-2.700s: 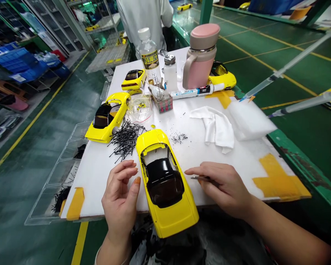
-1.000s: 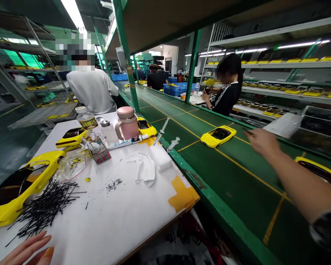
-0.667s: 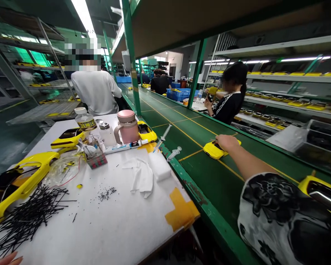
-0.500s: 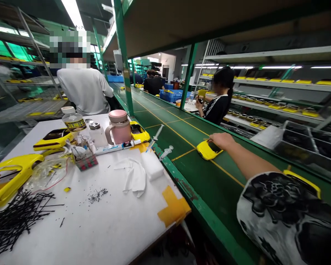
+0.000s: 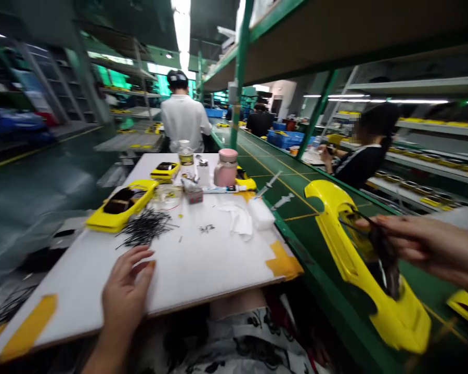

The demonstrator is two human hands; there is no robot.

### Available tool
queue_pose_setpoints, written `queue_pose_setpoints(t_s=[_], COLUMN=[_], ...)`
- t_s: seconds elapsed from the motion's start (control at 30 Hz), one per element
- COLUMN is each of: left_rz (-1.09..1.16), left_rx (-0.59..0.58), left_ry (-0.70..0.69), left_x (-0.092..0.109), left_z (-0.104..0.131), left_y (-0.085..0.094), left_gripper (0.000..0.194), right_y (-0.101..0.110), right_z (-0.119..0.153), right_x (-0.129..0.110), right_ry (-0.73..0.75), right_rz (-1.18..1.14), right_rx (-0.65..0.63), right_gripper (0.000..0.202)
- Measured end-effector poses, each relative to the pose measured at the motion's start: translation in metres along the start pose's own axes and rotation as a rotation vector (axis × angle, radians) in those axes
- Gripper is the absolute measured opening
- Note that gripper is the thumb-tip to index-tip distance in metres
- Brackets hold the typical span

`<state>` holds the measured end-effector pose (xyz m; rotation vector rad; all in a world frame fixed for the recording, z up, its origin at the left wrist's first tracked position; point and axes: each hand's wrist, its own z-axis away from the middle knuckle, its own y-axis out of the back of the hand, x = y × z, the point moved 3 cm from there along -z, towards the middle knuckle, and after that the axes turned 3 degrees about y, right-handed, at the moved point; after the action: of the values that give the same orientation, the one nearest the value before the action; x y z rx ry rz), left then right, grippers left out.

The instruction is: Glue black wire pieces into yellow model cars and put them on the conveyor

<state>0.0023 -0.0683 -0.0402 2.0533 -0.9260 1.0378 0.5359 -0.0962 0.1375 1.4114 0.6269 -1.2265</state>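
My right hand (image 5: 423, 244) grips a yellow model car body (image 5: 345, 267) by its window opening. The car body is tilted, held above the green conveyor belt. Over the near left part of the white table (image 5: 218, 275), my left hand (image 5: 127, 288) is empty, its fingers loosely curled and apart. Just beyond it lies a heap of thin black strips (image 5: 146, 228). Small black bits (image 5: 207, 228) are scattered farther right. Another yellow car body (image 5: 107, 221) rests at the table's left edge, with a smaller-looking one (image 5: 166, 171) behind it.
A pink mug (image 5: 226, 169), a lidded bottle (image 5: 186, 156), a glue tube (image 5: 220, 189), a white cloth (image 5: 237, 221), a white block (image 5: 262, 214) and two syringes (image 5: 271, 183) stand or lie toward the right. A green post (image 5: 239, 78) rises beside the belt. Co-workers sit ahead and across.
My right hand has lifted the yellow car body off the belt and brought it nearer. My left hand has come into view over the table. The view has turned left.
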Motion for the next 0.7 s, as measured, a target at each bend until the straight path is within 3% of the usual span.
queue_pose_setpoints(t_s=[0.17,0.27,0.37,0.43,0.53,0.7], left_rz=[0.154,0.174,0.191,0.201,0.217,0.232], left_rx=[0.002,0.02,0.043,0.049,0.035,-0.015], left_ry=[0.024,0.02,0.013,0.012,0.018,0.044], left_x=[0.006,0.008,0.009,0.01,0.011,0.009], left_z=[0.002,0.005,0.008,0.008,0.009,0.014], left_y=[-0.004,-0.001,0.002,0.002,0.001,0.0], left_gripper=[0.017,0.014,0.013,0.012,0.012,0.012], right_y=[-0.129,-0.208,-0.269,-0.297,-0.324,-0.337], right_z=[0.036,0.03,0.012,-0.001,-0.018,-0.038], right_x=[-0.019,-0.032,-0.035,-0.033,-0.03,-0.023], right_ry=[-0.264,-0.328,-0.397,-0.439,-0.459,-0.465], right_rz=[-0.347,-0.443,-0.48,-0.478,-0.457,-0.44], right_rx=[-0.403,-0.576,-0.623,-0.635,-0.675,-0.696], right_gripper=[0.043,0.027,0.013,0.011,0.012,0.008])
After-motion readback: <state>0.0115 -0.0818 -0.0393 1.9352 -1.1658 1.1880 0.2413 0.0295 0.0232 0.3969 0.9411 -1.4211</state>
